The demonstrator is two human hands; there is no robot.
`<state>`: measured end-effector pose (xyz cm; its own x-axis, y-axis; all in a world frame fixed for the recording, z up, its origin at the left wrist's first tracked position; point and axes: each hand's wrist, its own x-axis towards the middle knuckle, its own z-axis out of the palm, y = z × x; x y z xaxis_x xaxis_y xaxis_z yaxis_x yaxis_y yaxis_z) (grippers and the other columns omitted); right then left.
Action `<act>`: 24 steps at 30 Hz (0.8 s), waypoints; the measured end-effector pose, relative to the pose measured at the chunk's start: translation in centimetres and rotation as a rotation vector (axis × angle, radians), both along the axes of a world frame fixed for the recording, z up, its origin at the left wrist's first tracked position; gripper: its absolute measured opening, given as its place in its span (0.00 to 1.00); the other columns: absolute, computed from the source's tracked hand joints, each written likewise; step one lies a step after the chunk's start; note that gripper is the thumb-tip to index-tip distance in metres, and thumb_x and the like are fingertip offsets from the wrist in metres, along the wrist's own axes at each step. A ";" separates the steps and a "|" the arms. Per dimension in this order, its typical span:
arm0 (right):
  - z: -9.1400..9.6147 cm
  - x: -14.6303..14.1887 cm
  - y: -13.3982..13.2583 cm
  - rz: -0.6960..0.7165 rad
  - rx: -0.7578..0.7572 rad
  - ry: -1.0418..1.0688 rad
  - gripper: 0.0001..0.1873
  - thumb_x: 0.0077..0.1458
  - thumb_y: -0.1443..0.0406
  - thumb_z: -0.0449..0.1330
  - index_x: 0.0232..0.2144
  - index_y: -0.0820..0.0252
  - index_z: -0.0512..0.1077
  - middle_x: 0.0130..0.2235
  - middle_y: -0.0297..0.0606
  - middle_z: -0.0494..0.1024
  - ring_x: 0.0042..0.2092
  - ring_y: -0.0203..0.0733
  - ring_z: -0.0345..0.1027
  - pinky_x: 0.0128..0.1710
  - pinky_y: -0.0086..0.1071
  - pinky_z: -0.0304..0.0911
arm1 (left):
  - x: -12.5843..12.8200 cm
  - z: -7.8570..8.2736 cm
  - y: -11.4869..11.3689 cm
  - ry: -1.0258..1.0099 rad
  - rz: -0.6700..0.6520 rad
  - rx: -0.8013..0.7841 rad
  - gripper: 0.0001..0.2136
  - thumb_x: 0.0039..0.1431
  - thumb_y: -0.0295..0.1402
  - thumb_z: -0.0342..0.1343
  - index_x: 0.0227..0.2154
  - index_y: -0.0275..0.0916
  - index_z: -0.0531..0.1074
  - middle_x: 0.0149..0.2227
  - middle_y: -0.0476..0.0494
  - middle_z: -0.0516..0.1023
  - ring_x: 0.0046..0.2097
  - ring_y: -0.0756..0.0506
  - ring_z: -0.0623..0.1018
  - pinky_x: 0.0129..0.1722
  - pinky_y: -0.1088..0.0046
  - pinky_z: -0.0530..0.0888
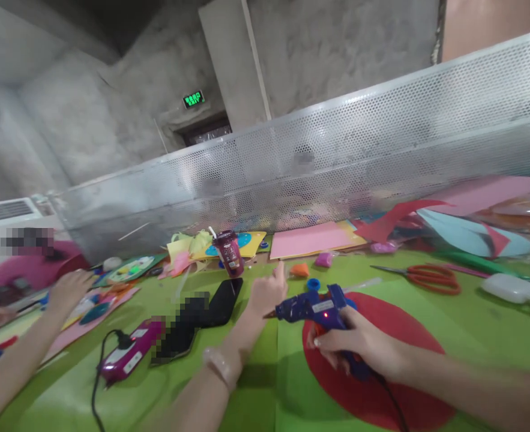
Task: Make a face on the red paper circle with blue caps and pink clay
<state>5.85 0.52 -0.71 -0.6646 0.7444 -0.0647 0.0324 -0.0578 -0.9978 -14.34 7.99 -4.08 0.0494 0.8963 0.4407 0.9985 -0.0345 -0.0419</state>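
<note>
My right hand [359, 342] is wrapped round the handle of a blue hot glue gun [310, 306], with its nozzle pointing left and a small red light lit. Under it a red paper circle [391, 318] lies on a green sheet [467, 342]. My left hand [267, 294], a pale bracelet [219, 366] on its wrist, reaches forward just beyond the nozzle. One of its fingers is stretched out; the others are partly hidden, and I see nothing held. An orange lump [299, 270], a pink lump [323, 259] and a blue ring-like piece [313, 285] are close by.
Left of my left arm are a purple power strip [132, 351] with a black cord and a dark phone [225, 303]. A drink cup [228, 255] stands behind. Orange-handled scissors [427, 279] lie at right. Another person's hand [71, 288] works at far left.
</note>
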 end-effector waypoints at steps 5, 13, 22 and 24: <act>0.1 0.0 0.0 0.034 -0.044 -0.118 0.11 0.38 0.60 0.59 0.22 0.63 0.66 0.16 0.28 0.66 0.18 0.30 0.58 0.19 0.23 0.55 | -0.7 0.8 1.2 -0.221 -0.055 0.117 0.18 0.58 0.32 0.44 0.51 0.35 0.63 0.23 0.42 0.75 0.28 0.40 0.76 0.28 0.68 0.66; 0.1 0.1 0.2 0.031 -0.051 -0.108 0.13 0.38 0.61 0.59 0.29 0.64 0.69 0.18 0.27 0.65 0.21 0.30 0.58 0.20 0.23 0.55 | -0.6 1.4 2.0 -1.001 -0.170 0.158 0.08 0.56 0.34 0.45 0.37 0.40 0.64 0.19 0.53 0.65 0.21 0.49 0.67 0.24 0.75 0.61; -0.8 0.9 -0.7 -0.031 0.096 -0.083 0.16 0.43 0.59 0.61 0.36 0.61 0.70 0.24 0.33 0.71 0.26 0.36 0.66 0.24 0.25 0.62 | -0.6 2.7 0.8 -1.838 -0.382 -0.238 0.10 0.50 0.39 0.50 0.22 0.40 0.56 0.15 0.60 0.51 0.14 0.56 0.51 0.15 0.80 0.50; -0.8 1.5 -1.7 -0.011 0.215 -0.082 0.13 0.47 0.58 0.61 0.36 0.58 0.72 0.29 0.35 0.74 0.33 0.41 0.70 0.31 0.29 0.66 | -0.7 3.0 0.6 -1.938 -0.419 -0.281 0.12 0.51 0.40 0.51 0.20 0.40 0.56 0.14 0.61 0.49 0.14 0.56 0.49 0.14 0.79 0.47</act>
